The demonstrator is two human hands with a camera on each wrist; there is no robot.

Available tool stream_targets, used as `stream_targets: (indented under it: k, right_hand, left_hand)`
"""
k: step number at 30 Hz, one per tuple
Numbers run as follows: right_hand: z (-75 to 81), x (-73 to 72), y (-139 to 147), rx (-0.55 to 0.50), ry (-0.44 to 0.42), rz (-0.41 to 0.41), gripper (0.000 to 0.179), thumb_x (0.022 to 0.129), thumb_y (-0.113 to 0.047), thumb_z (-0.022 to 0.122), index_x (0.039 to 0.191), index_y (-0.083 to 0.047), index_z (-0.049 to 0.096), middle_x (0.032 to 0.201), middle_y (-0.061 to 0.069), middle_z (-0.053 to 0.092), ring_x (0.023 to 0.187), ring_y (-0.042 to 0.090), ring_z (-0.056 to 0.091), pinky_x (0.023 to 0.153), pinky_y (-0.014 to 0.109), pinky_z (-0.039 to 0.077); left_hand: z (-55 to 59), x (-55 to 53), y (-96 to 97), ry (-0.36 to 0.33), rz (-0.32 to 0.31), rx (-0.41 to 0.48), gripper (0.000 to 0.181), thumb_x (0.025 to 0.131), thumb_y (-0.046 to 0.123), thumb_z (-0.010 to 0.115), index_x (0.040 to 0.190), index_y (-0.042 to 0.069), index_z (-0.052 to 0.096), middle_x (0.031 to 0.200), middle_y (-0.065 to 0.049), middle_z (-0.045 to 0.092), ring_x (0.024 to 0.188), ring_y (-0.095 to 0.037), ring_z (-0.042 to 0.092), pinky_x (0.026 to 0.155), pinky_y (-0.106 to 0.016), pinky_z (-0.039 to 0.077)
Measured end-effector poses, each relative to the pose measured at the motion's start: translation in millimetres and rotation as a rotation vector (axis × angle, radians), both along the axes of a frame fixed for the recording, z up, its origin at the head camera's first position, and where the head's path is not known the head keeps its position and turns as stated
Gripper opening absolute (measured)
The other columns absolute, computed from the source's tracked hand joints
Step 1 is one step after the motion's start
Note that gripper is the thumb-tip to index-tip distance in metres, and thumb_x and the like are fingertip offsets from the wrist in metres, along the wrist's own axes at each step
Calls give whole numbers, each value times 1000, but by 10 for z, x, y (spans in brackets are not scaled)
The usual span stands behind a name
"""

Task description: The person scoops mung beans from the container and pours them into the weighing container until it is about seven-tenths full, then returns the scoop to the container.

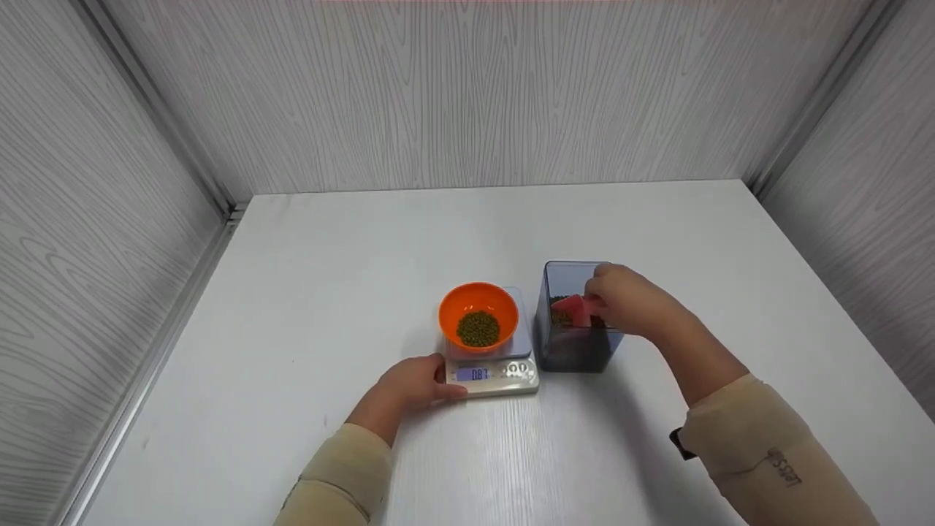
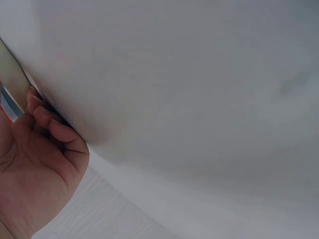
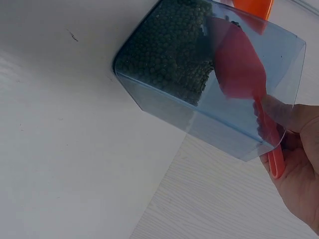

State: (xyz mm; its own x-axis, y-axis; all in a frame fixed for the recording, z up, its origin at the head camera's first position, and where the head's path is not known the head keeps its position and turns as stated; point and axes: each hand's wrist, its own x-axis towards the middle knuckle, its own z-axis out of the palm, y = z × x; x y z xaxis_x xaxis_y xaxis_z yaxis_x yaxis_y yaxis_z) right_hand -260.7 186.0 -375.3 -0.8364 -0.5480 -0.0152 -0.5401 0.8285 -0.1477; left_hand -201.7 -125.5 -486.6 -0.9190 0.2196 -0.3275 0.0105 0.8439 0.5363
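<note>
A kitchen scale (image 1: 523,386) stands mid-table, its display reading what looks like 0.87. On its plate sits an orange bowl (image 1: 478,292) with small green beans (image 1: 478,330) in the bottom. My left hand (image 1: 413,381) holds the scale's front left corner, thumb along the front edge; the left wrist view shows curled fingers (image 2: 62,131) against its side. My right hand (image 1: 632,299) grips the handle of a red scoop (image 3: 239,64) inside a clear bluish container (image 1: 577,358). Green beans (image 3: 164,55) fill the container's lower part, and some lie in the scoop.
The container stands close to the right of the scale on a white table (image 1: 329,277). Wood-grained panels (image 1: 467,95) enclose the table at the back and both sides. The container's walls rise well above the beans.
</note>
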Motion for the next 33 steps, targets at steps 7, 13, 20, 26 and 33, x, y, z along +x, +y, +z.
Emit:
stream_targets:
  k: [7,13,20,26,33]
  right_hand:
    - [52,26,72,-91,-14,24,9,79,2,64,86,-3,68,76,5,53,73,20,48,66,34,44]
    - [34,31,183,-169,-48,33,9,79,0,67,87,-4,68,79,4,56,76,19,50,68,34,46]
    - [-36,51,343,-300,-83,-19,10,80,-4,67,89,-7,69,82,1,57,78,17,51,69,33,45]
    - [-63,69,452,-349,-104,-74,14,81,-9,67,95,-10,70,88,0,58,82,17,51,70,33,45]
    - [-93,86,538,-409,-107,-91,15,82,-11,68,97,-11,69,92,1,57,82,15,50,69,29,45]
  left_hand:
    - [-10,-2,-8,-17,18,18,50,72,54,69,106,19,56,99,1,59,92,-20,52,93,-43,38]
    - [-31,-9,-17,-15,6,2,51,72,55,68,106,18,56,99,1,59,92,-20,52,94,-43,38]
    - [-4,-12,-6,-26,8,-17,53,72,55,68,105,16,56,93,0,57,88,-20,51,91,-42,40]
    - [-15,-18,-12,-13,0,-16,54,71,56,68,105,16,56,94,0,58,88,-20,51,91,-42,40]
    - [-6,-17,-6,-16,-3,-16,52,72,55,68,104,16,56,93,0,58,88,-20,51,90,-42,40]
